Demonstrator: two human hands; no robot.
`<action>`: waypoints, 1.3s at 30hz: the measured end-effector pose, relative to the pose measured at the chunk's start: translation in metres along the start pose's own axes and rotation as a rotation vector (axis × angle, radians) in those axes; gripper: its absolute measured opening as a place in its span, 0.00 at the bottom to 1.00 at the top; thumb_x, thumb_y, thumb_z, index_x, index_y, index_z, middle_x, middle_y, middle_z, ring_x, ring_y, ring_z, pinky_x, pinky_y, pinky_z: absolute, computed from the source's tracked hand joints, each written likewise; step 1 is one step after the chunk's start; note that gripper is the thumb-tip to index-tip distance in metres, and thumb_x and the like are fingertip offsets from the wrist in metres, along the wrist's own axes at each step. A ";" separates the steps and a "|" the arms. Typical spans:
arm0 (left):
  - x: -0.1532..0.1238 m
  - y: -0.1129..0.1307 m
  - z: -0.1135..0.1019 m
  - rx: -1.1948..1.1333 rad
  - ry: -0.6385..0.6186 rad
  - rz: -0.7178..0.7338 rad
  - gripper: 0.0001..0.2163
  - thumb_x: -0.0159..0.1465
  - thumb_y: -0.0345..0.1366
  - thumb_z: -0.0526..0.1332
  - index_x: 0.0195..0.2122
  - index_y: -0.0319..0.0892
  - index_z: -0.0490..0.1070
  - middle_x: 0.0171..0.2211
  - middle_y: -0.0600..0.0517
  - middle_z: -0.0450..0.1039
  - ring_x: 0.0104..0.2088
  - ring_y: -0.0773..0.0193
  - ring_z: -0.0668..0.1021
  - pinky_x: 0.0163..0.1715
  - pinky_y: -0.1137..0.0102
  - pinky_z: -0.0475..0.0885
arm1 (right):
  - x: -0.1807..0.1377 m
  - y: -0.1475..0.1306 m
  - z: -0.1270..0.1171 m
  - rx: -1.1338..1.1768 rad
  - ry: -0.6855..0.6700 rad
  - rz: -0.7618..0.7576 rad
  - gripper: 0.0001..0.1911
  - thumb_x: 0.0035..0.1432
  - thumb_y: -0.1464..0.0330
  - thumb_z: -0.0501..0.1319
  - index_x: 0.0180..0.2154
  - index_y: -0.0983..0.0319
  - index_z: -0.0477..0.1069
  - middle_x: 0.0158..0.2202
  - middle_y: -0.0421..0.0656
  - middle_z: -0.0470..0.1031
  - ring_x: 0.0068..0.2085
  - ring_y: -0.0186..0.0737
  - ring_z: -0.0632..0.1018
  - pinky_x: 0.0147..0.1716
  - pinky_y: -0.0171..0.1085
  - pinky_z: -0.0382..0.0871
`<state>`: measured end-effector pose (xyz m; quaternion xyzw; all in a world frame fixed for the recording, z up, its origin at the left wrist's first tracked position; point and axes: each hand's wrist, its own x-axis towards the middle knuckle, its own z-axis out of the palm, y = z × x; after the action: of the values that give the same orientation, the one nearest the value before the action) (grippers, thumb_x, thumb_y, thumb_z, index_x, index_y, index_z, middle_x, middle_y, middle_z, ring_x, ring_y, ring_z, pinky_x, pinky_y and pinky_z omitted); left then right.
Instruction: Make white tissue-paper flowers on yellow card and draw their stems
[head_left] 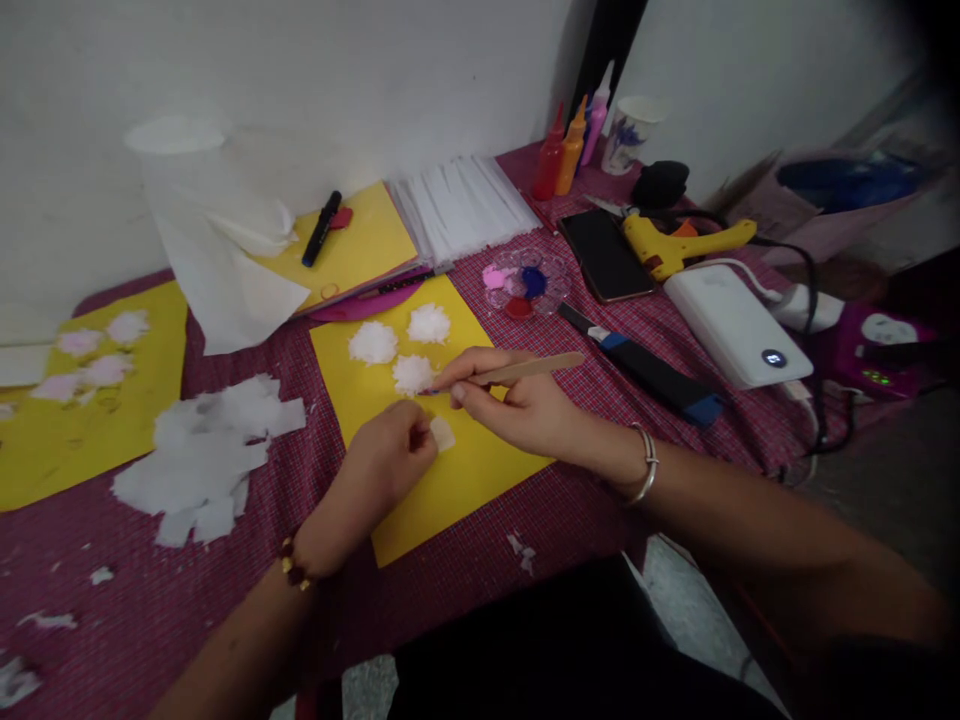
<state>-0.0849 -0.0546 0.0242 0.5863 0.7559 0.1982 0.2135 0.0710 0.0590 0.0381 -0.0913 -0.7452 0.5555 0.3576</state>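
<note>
A slim tan wooden stick-like tool is gripped near its lower end by the right hand at the centre of the frame, its tip angled down at the lower edge of the nearest fluffy white cluster; whether the two are touching cannot be told. Two more fluffy white clusters are set just above it, all three lying on a bright yellow rectangular sheet on the cloth-covered table. The left hand is curled loosely at the sheet's left side, beside a small pale flat piece; whether that piece is pinched cannot be told. In the upper right of centre, pink, blue and red paint is held in a clear flower-shaped plastic palette. At the far left, pale pink fluffy clusters are laid on another yellow sheet. The step in hand is judged to be fine tool work at the nearest white cluster, possibly colouring. A light, steady touch of the tip seems called for, with the soft fibres left unflattened and the sheet kept still.
</note>
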 end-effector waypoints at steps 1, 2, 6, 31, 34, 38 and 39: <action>-0.003 -0.001 -0.001 -0.071 0.032 -0.010 0.04 0.52 0.30 0.56 0.23 0.44 0.62 0.21 0.55 0.64 0.23 0.66 0.67 0.25 0.70 0.60 | 0.000 -0.001 0.000 0.008 0.003 0.005 0.08 0.59 0.76 0.54 0.36 0.65 0.71 0.34 0.42 0.74 0.33 0.31 0.73 0.32 0.32 0.67; -0.007 -0.002 -0.002 -0.152 0.068 -0.021 0.03 0.53 0.30 0.56 0.24 0.43 0.62 0.22 0.55 0.65 0.24 0.66 0.68 0.26 0.70 0.62 | -0.001 -0.001 0.001 0.019 0.003 0.012 0.08 0.59 0.76 0.54 0.37 0.65 0.71 0.33 0.41 0.73 0.32 0.31 0.72 0.30 0.32 0.67; -0.018 -0.005 -0.005 -0.493 0.193 -0.116 0.04 0.52 0.32 0.59 0.24 0.43 0.62 0.27 0.54 0.71 0.28 0.66 0.73 0.30 0.71 0.68 | -0.004 -0.003 0.005 0.077 -0.029 0.053 0.07 0.60 0.74 0.54 0.37 0.64 0.71 0.30 0.39 0.71 0.28 0.29 0.70 0.26 0.30 0.64; -0.026 0.005 -0.011 -1.264 0.277 -0.354 0.11 0.57 0.33 0.63 0.40 0.44 0.63 0.26 0.56 0.76 0.26 0.68 0.79 0.27 0.74 0.76 | -0.008 0.006 0.017 -0.024 -0.104 0.061 0.08 0.59 0.75 0.56 0.37 0.65 0.73 0.31 0.41 0.75 0.32 0.31 0.75 0.30 0.31 0.68; -0.023 0.000 -0.008 -1.341 0.218 -0.404 0.13 0.55 0.34 0.66 0.39 0.43 0.66 0.27 0.56 0.77 0.25 0.69 0.79 0.26 0.76 0.75 | -0.008 0.004 0.016 -0.044 -0.107 0.053 0.08 0.59 0.75 0.56 0.37 0.64 0.73 0.32 0.41 0.75 0.32 0.31 0.75 0.31 0.31 0.69; -0.020 -0.006 -0.005 -1.462 0.167 -0.465 0.08 0.53 0.33 0.67 0.34 0.42 0.72 0.28 0.55 0.77 0.25 0.71 0.78 0.25 0.78 0.75 | -0.008 0.003 0.016 -0.067 -0.100 0.032 0.08 0.59 0.74 0.56 0.37 0.64 0.73 0.32 0.42 0.76 0.32 0.31 0.75 0.31 0.32 0.69; -0.020 -0.007 -0.005 -1.493 0.150 -0.460 0.07 0.54 0.34 0.67 0.34 0.42 0.73 0.29 0.54 0.78 0.26 0.70 0.79 0.26 0.77 0.75 | -0.008 0.003 0.016 -0.076 -0.100 0.030 0.08 0.59 0.74 0.56 0.37 0.64 0.73 0.33 0.42 0.76 0.33 0.31 0.75 0.32 0.32 0.69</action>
<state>-0.0886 -0.0756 0.0261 0.1014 0.5375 0.6437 0.5352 0.0657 0.0440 0.0298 -0.0882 -0.7811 0.5361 0.3078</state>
